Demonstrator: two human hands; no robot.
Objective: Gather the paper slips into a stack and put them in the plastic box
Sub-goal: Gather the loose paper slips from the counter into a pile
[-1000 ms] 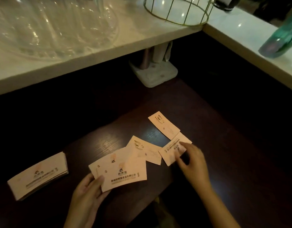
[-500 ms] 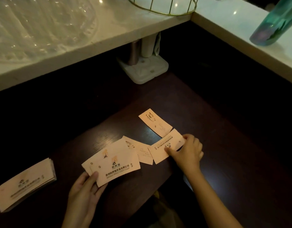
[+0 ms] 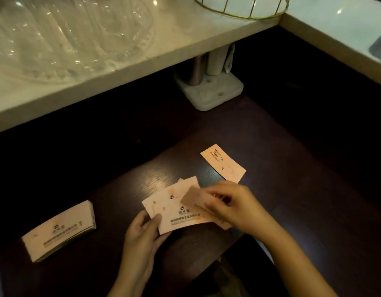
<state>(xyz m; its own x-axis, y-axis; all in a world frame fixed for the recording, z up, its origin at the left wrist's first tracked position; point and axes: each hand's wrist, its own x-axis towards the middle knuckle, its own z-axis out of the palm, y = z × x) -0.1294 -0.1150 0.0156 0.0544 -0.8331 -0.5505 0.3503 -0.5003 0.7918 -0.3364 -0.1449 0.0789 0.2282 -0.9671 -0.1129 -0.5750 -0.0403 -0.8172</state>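
My left hand [image 3: 142, 232] pinches the lower left corner of a fanned bunch of pale paper slips [image 3: 174, 209] just above the dark table. Over the bunch's right side, my right hand [image 3: 234, 206] grips a blurred slip [image 3: 192, 198] and lays it onto the fan. One single slip [image 3: 224, 162] lies flat further back and to the right, apart from both hands. A thick stack of slips [image 3: 58, 230] rests at the left of the table. A clear plastic box [image 3: 63, 37] stands on the pale counter at the top left.
The dark wooden table [image 3: 292, 189] runs under a raised pale counter [image 3: 121, 71]. A white square stand [image 3: 209, 91] with a post sits under the counter's edge. A gold wire basket [image 3: 241, 7] is on the counter at the top.
My right hand lifted the slip it was touching on the table and carried it left onto the bunch. The middle slip is now in the bunch too. The camera view shifted.
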